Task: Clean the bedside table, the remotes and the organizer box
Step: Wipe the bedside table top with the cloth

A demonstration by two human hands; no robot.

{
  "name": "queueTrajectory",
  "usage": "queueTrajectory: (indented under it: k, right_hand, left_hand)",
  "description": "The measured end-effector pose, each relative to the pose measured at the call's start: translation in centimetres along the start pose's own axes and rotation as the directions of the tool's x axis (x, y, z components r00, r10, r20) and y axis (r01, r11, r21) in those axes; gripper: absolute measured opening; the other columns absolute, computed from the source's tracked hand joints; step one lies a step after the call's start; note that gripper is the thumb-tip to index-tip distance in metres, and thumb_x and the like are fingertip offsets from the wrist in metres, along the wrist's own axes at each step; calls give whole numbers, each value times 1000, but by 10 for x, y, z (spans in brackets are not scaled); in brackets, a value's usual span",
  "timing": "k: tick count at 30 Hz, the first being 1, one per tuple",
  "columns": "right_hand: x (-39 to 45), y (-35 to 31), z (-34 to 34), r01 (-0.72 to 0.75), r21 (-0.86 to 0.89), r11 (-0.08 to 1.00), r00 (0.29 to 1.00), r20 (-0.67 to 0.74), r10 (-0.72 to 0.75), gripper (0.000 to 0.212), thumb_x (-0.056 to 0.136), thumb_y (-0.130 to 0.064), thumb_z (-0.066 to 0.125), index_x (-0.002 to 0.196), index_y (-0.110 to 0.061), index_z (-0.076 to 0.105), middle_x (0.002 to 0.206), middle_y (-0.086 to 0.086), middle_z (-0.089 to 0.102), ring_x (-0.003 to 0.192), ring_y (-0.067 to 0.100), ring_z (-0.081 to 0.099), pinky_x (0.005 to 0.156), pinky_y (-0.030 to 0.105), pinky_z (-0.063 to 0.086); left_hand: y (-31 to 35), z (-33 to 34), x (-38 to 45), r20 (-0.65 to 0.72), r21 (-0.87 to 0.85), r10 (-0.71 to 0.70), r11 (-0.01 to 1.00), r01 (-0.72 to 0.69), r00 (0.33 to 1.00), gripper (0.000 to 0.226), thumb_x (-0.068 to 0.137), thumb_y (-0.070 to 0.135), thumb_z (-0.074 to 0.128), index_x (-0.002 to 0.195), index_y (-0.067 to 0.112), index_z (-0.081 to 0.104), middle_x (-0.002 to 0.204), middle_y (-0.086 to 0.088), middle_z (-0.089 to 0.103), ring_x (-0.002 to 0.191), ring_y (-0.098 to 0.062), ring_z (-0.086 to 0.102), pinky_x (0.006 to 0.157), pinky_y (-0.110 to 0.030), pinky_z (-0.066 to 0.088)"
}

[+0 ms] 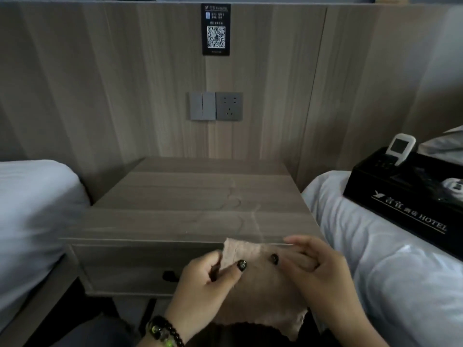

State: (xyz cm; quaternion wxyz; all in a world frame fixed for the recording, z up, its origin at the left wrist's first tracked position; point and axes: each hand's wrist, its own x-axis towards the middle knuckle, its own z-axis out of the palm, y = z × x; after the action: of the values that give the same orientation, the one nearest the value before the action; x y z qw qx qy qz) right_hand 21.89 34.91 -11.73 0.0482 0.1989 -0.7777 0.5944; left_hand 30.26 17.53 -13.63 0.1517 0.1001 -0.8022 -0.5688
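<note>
A wooden bedside table (190,196) stands between two beds, its top bare with faint streaks. In front of its drawer both hands hold a pinkish cloth (253,291). My left hand (205,284) pinches the cloth's upper left corner. My right hand (318,266) grips its upper right edge. The cloth hangs down between them. A black organizer box (400,209) marked HOTEL lies on the right bed. A white remote (399,149) stands upright in the box, and a second remote (453,185) lies in it near the frame's right edge.
White beds flank the table, the left bed (32,209) and the right bed (375,271). On the wood wall panel behind are a switch and socket plate (216,105) and a black QR card (216,30). The drawer has a dark pull hole (170,275).
</note>
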Motion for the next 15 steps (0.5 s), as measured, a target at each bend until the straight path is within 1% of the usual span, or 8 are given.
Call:
queueTrajectory:
  k: [1,3,5,7,8,11,13,15]
  right_hand:
    - [-3,9,4,41,-60,997,999,-10,-42,27,68,-7,83,83,-27,70,78,-22,71,74,-10,65,66,7,49]
    - [-7,20,10,123,-128,984,992,17,-122,24,71,-7,81,81,-26,70,79,-23,69,78,-9,65,67,6,48]
    - [-6,27,16,214,-209,954,977,47,-208,24,72,-7,80,82,-26,70,78,-21,68,80,-6,64,67,8,48]
    - [-5,29,22,314,-352,882,946,31,-324,24,71,-10,80,84,-27,69,81,-23,61,81,0,61,67,16,50]
    - [-4,30,25,356,-411,839,922,7,-387,22,71,-10,81,83,-25,70,82,-21,59,80,4,57,67,22,49]
    - [1,32,39,400,-547,735,842,-97,-531,10,74,-9,79,80,-14,73,81,-2,56,74,16,50,62,33,47]
    - [7,31,51,381,-569,729,802,-189,-567,4,80,-7,74,78,-11,74,75,0,54,64,17,51,54,32,47]
    - [11,32,63,386,-566,728,762,-250,-598,8,84,-7,68,79,-11,73,66,-2,57,54,15,52,48,31,47]
  left_hand:
    - [-7,1,2,0,60,-14,998,14,1000,14,89,35,65,92,24,73,82,6,73,80,-9,69,76,-38,56]
    - [-17,-1,6,-14,145,-50,988,51,999,12,89,36,65,91,28,73,85,6,74,81,-10,70,78,-43,56]
    - [-25,-3,9,-52,222,-66,972,76,996,11,87,39,66,86,31,73,83,7,72,78,-7,68,75,-36,57]
    - [-32,-4,10,-132,308,-35,949,74,991,12,84,40,68,79,30,72,82,7,67,75,-3,64,67,-20,52]
    - [-34,-4,11,-174,322,-15,944,71,985,13,82,40,69,76,29,72,81,7,65,73,-3,62,63,-16,48]
    - [-37,-2,17,-308,287,34,956,59,951,10,80,35,72,77,25,73,77,6,64,71,-4,61,58,-12,43]
    - [-36,0,21,-388,229,66,973,27,919,9,81,29,73,74,23,74,67,5,64,62,-5,60,52,-13,42]
    - [-34,4,24,-448,179,103,984,-24,888,15,80,24,75,66,19,71,56,4,60,51,-6,55,45,-13,38]
